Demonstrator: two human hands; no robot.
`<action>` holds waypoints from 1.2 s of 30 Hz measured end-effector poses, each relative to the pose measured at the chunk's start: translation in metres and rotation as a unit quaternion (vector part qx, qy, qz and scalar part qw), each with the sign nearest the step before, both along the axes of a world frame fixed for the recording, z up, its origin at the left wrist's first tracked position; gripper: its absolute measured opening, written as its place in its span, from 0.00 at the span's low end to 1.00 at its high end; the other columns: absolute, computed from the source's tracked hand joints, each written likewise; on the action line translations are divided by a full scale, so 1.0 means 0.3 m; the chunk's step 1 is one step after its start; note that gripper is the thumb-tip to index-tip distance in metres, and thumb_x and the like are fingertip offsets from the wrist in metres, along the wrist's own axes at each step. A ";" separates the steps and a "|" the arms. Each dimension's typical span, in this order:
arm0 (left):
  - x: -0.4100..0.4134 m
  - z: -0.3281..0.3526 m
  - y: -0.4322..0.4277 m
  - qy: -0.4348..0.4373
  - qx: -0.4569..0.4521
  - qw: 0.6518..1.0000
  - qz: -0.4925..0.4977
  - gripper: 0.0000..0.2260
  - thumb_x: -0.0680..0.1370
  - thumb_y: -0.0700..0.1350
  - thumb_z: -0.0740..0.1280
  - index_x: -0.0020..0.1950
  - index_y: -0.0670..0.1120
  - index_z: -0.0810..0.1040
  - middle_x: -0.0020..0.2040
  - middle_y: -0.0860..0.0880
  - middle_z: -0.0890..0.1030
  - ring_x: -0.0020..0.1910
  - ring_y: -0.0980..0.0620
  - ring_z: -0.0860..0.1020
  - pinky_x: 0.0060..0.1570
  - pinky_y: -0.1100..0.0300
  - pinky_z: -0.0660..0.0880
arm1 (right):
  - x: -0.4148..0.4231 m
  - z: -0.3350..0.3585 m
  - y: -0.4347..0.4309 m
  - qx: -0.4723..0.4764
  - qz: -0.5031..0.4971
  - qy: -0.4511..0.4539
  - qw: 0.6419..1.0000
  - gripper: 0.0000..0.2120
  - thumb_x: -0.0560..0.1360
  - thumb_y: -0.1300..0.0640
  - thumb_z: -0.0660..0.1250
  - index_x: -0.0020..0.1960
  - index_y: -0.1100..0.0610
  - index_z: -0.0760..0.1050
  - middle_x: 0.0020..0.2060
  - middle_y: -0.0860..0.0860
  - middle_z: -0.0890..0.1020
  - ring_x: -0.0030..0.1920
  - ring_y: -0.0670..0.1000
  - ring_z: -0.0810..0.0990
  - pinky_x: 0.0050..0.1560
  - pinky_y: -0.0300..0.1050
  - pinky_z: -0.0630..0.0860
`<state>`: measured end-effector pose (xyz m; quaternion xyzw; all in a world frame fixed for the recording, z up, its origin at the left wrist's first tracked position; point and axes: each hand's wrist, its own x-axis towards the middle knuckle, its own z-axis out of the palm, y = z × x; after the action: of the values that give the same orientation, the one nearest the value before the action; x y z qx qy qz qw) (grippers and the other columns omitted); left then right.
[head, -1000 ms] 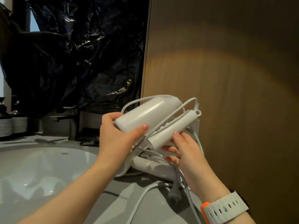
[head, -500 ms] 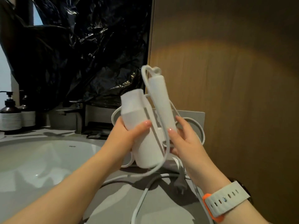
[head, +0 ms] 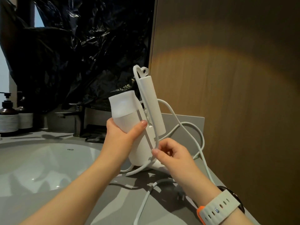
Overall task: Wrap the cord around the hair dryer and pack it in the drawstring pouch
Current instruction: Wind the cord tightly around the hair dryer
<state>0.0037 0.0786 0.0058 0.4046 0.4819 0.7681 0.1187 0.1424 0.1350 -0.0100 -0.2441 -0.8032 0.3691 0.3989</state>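
The white hair dryer (head: 125, 109) stands upright above the grey counter, its folded handle (head: 150, 101) pointing up beside the barrel. My left hand (head: 121, 135) grips the barrel from the left, thumb across its front. My right hand (head: 170, 153) pinches the white cord (head: 191, 127) just below the handle. The cord runs up along the handle, loops at its top, and trails in loose loops over the counter to the dark plug (head: 180, 194) under my right wrist. No drawstring pouch is in view.
A white sink basin (head: 40, 163) lies at the left with a dark tap (head: 78, 116) behind it. Two pump bottles (head: 9, 117) stand at the far left. Black plastic sheeting (head: 81, 46) hangs behind; a wooden wall panel (head: 227, 78) closes the right side.
The dryer was turned from lying slanted to upright with the handle pointing up. My right hand left the handle, dropped lower and took hold of the cord.
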 end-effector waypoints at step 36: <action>-0.115 0.067 -0.153 0.200 -0.224 0.948 0.107 0.27 0.57 0.61 0.74 0.52 0.59 0.72 0.47 0.56 0.78 0.43 0.53 0.78 0.39 0.55 0.74 | 0.129 0.060 0.071 0.089 -0.150 0.119 0.977 0.08 0.77 0.57 0.62 0.41 0.50 0.75 0.32 0.52 0.75 0.33 0.49 0.72 0.33 0.44 0.70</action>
<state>-0.0307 0.0328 0.0259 0.4589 0.6958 0.5520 0.0251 0.1810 0.1563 0.0081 -0.2792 -0.7337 0.2588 0.5628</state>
